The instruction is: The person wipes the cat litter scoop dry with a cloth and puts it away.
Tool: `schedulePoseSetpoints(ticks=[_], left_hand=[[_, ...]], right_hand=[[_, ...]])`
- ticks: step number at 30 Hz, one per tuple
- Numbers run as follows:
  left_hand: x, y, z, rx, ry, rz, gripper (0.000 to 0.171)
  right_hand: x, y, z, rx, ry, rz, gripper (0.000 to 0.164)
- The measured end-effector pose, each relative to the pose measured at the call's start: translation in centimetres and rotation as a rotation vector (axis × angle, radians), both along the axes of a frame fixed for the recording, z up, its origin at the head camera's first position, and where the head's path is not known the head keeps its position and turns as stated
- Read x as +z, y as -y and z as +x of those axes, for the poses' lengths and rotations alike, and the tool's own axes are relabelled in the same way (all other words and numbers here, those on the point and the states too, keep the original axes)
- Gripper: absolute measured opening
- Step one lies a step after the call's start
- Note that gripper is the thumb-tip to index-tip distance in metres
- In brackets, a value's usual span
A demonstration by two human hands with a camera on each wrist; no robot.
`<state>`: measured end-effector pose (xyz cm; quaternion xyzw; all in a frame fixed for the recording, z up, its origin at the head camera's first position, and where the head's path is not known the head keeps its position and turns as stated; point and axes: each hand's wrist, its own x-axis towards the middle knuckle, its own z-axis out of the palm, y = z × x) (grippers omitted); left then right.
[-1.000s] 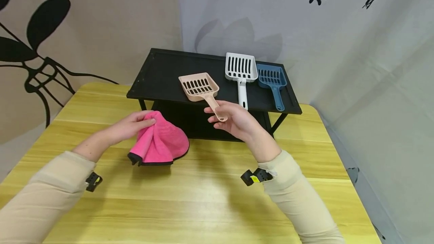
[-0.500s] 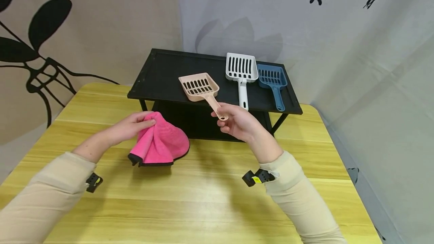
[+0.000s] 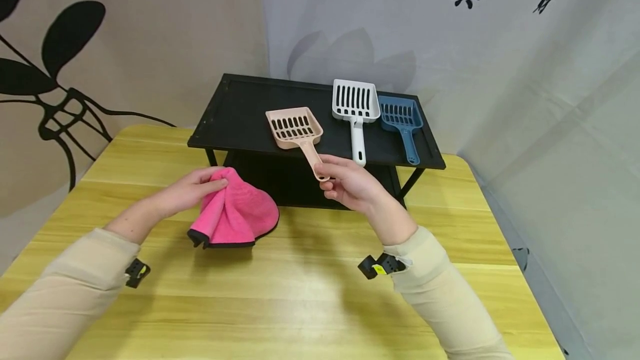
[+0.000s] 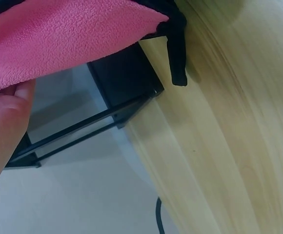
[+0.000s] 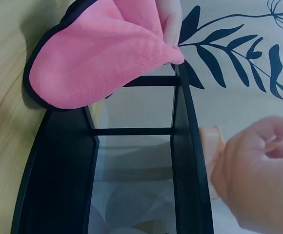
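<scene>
My left hand [image 3: 192,190] pinches a pink cloth [image 3: 240,210] with black edging, which hangs in folds at the front left of the black shelf. In the left wrist view the cloth [image 4: 68,41] covers most of my fingertips. My right hand [image 3: 350,182] holds a light pink slotted litter scoop [image 3: 296,126] by the end of its handle, thumb on top. The scoop's head overlaps the front part of the shelf's top in the head view. The right wrist view shows the scoop [image 5: 211,156] mostly hidden behind my right hand [image 5: 258,170].
A black two-tier shelf [image 3: 250,93] stands at the back of the wooden table [image 3: 280,304]. A white litter scoop [image 3: 357,126] and a blue one [image 3: 403,121] lie on its top at the right, handles toward me. A printed cloth backdrop [image 3: 320,10] hangs behind.
The pink scoop's handle has swung slightly and its head has shifted a little to the right. My right hand has moved slightly right and down. The left hand still grips the cloth.
</scene>
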<state>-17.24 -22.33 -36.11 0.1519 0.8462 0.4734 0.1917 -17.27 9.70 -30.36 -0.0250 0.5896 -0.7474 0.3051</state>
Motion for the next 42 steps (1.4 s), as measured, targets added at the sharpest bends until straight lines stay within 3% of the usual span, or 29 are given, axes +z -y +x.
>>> schedulePoseSetpoints(ticks=[6, 14, 21, 29, 42], left_hand=[[0.0, 0.0, 0.0, 0.0, -0.008, -0.014, 0.038], [0.1, 0.0, 0.1, -0.004, -0.006, -0.014, 0.037], [-0.1, 0.0, 0.1, -0.007, 0.003, -0.008, 0.038], [-0.2, 0.2, 0.1, -0.004, 0.006, -0.006, 0.038], [0.0, 0.1, 0.2, -0.01, -0.006, -0.019, 0.039]], right_hand=[[0.5, 0.8, -0.6, -0.145, 0.044, 0.027, 0.044], [0.2, 1.7, -1.0, -0.218, 0.016, 0.011, 0.044], [-0.5, 1.8, -0.9, -0.21, 0.035, 0.056, 0.036], [-0.7, 2.3, -0.6, -0.158, 0.032, 0.009, 0.004], [-0.4, 2.8, -1.1, -0.235, 0.025, -0.071, 0.015]])
